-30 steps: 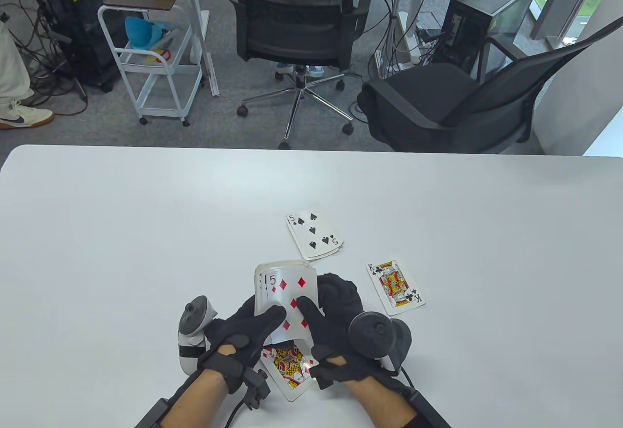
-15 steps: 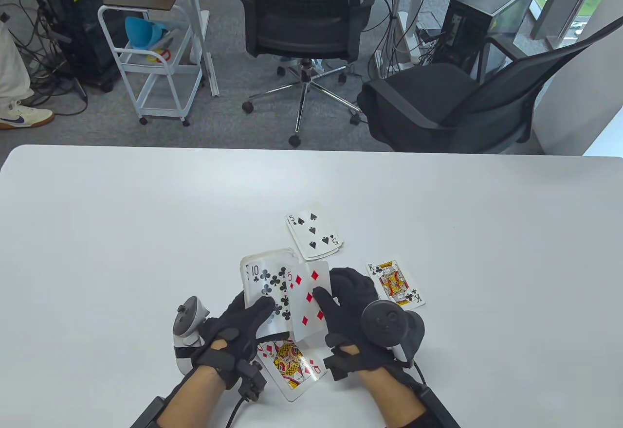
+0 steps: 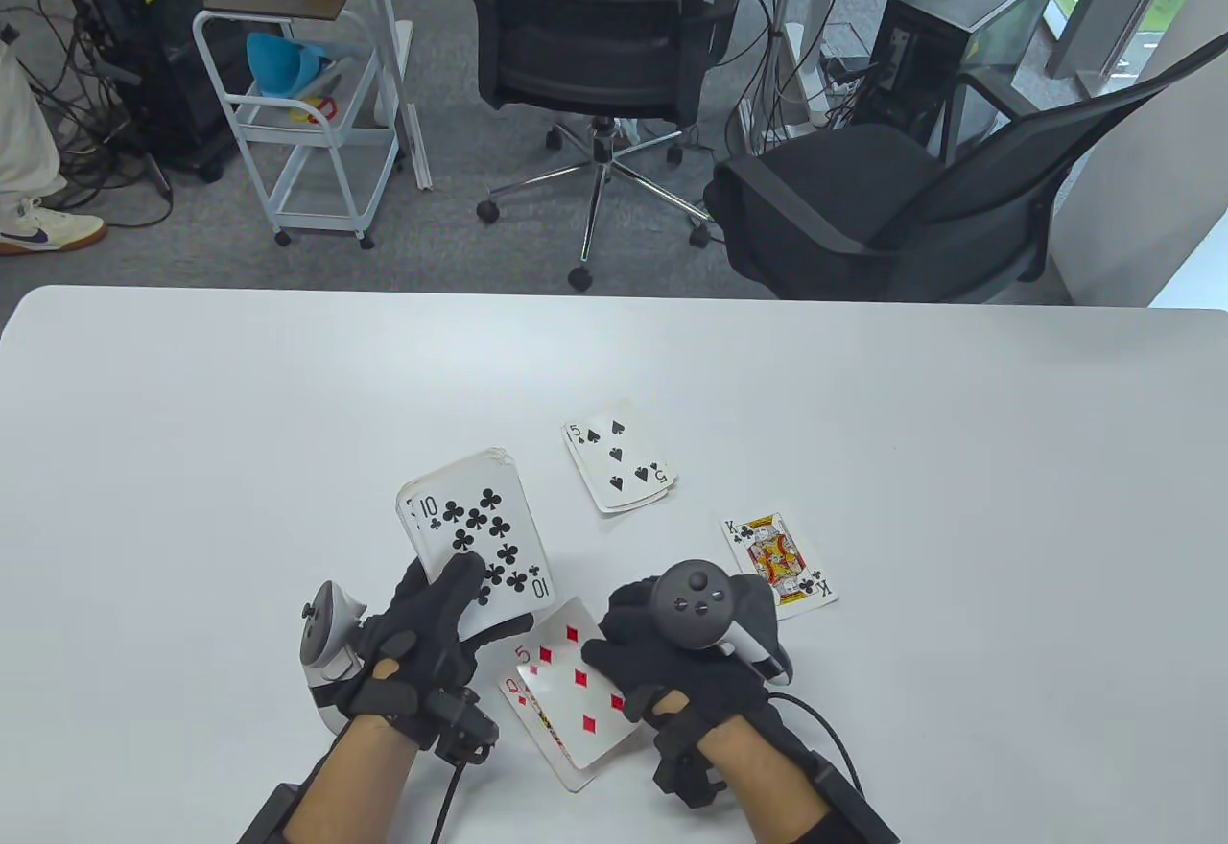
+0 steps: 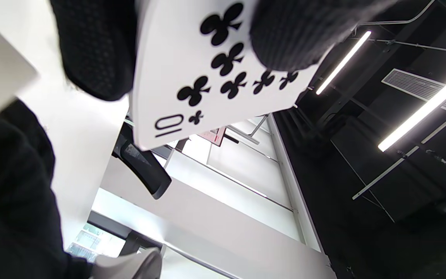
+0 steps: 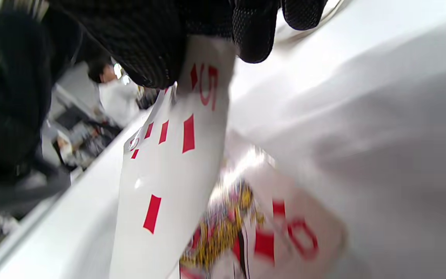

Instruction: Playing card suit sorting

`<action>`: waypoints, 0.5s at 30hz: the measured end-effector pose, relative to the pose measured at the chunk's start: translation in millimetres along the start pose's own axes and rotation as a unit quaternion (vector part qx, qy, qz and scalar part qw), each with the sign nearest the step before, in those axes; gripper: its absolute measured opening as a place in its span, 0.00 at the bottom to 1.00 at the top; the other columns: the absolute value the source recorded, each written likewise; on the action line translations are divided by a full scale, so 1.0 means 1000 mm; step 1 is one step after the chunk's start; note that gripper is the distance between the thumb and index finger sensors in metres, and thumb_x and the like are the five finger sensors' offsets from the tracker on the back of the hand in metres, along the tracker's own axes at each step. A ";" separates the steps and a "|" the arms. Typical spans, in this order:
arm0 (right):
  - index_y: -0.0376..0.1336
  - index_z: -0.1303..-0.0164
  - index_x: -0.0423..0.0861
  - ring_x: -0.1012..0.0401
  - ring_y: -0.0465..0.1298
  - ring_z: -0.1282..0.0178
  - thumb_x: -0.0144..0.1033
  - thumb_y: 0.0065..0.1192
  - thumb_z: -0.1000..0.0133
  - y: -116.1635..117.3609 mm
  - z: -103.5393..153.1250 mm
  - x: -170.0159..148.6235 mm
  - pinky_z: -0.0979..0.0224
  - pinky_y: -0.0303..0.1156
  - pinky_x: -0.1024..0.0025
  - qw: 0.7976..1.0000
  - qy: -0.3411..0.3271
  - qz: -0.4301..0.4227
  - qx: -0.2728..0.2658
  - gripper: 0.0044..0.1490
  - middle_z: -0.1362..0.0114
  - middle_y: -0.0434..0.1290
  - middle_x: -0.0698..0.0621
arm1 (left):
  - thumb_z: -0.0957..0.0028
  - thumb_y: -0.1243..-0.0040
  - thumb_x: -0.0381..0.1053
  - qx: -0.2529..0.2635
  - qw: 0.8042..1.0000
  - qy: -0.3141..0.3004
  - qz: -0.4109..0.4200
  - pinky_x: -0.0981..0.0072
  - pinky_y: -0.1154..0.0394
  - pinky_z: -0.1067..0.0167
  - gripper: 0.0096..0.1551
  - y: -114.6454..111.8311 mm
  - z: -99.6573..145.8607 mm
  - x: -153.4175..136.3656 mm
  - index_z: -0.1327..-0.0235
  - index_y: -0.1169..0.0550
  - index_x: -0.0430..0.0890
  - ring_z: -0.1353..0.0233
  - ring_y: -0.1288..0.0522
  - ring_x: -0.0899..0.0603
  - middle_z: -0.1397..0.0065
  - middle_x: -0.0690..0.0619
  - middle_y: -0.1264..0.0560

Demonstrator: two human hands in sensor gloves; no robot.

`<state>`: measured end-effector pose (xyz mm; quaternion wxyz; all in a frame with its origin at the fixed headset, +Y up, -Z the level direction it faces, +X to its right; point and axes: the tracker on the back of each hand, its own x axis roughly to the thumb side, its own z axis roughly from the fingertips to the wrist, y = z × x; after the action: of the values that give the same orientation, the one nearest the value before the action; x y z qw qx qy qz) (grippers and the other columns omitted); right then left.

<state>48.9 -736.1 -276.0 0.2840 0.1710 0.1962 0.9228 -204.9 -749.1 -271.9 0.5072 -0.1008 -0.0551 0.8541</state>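
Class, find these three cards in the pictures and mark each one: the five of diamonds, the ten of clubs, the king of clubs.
five of diamonds (image 3: 576,681), table view, on its red pips.
ten of clubs (image 3: 475,518), table view, on its face among the pips.
king of clubs (image 3: 779,564), table view, on the king's figure.

Both hands wear black knit gloves. The left hand (image 3: 436,643), at the lower left of the table view, has a white tracker (image 3: 331,643) with a dark round top strapped to its back by black bands. The right hand (image 3: 662,667), at the lower middle, has a dark grey tracker (image 3: 705,609) with small buttons and a white end. Black boxes sit at each wrist. Thin black cables (image 3: 830,738) run back along the forearms.
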 end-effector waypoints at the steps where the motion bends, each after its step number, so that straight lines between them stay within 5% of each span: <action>1: 0.71 0.43 0.39 0.34 0.46 0.16 0.43 0.71 0.40 0.007 -0.002 0.004 0.24 0.40 0.26 1.000 -0.010 0.013 -0.006 0.23 0.19 0.57 0.37 | 0.43 0.34 0.59 -0.005 1.000 0.009 -0.003 0.53 0.14 0.45 0.36 -0.001 0.000 -0.001 0.25 0.36 0.55 0.30 0.21 0.40 0.24 0.54 0.28; 9: 0.69 0.43 0.40 0.34 0.47 0.17 0.45 0.75 0.41 0.035 -0.011 0.015 0.24 0.41 0.26 0.978 0.029 0.202 -0.044 0.26 0.20 0.56 0.37 | 0.43 0.34 0.59 -0.012 1.000 0.018 -0.016 0.53 0.14 0.45 0.36 -0.003 0.000 -0.004 0.24 0.36 0.55 0.29 0.21 0.39 0.24 0.54 0.28; 15: 0.67 0.43 0.43 0.34 0.47 0.17 0.50 0.79 0.44 0.032 -0.012 0.013 0.24 0.41 0.27 0.972 0.044 0.223 -0.055 0.30 0.20 0.56 0.38 | 0.43 0.34 0.59 -0.011 1.000 0.022 -0.020 0.53 0.14 0.45 0.36 -0.003 0.000 -0.006 0.24 0.36 0.55 0.29 0.21 0.40 0.24 0.54 0.28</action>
<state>19.3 -756.1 -268.8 0.0713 0.1542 0.1143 0.9788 -200.1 -752.7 -270.7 0.5238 -0.1241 -0.0550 0.8410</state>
